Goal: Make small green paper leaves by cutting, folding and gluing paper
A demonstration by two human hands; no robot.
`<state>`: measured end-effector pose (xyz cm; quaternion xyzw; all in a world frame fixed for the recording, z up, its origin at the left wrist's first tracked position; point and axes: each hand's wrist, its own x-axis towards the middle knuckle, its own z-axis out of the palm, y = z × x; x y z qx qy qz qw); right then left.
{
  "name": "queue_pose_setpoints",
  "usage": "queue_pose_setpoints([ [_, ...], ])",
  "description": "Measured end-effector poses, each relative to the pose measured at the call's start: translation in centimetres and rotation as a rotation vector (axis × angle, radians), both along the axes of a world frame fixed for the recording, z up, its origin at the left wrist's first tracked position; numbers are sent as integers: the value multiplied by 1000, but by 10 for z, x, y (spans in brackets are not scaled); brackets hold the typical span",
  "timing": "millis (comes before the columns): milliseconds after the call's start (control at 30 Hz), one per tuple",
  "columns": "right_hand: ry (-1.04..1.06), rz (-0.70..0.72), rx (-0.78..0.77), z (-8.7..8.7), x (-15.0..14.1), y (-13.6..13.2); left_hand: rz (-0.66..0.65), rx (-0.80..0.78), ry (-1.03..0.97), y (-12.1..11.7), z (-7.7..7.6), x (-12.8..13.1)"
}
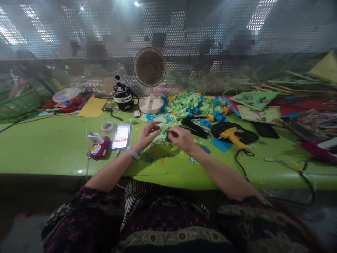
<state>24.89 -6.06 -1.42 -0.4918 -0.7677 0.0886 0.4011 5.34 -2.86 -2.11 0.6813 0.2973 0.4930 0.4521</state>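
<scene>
In the head view, my left hand point(149, 135), with a white watch on the wrist, hovers over a heap of pale green paper scraps point(158, 141). Its thumb and fingers are apart. Close to its right, my right hand point(182, 138) is closed, thumb against bent fingers, on the edge of a pale green paper piece point(164, 129). The fingers partly cover that piece, so its exact shape is unclear. A black stapler point(195, 128) lies just beyond my right hand. Behind it is a pile of folded green, blue and yellow paper flowers point(191, 102).
A fan point(150, 70) and a black flask point(123, 98) stand at the back. To the left are a lit phone point(121, 137), a tape roll point(107, 127) and a purple power socket point(99, 148). A yellow glue gun point(234, 137) with its cord lies right.
</scene>
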Motion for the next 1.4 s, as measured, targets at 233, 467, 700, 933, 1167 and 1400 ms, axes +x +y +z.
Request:
queue_pose_setpoints([
  [233,-35,41,-31,2,0,-2,12,31,72,8,-9,2],
  [467,95,-8,-72,15,10,-3,74,321,258,11,-9,-2],
  [700,-51,42,-93,4,10,7,95,502,384,14,-8,-8],
  [933,-1,16,-102,0,9,8,296,475,264,13,-5,-7],
  [1167,146,-53,-123,1,7,6,231,524,423,4,7,-10],
  [1400,99,-41,-83,-8,2,6,172,408,428,3,-3,-4],
])
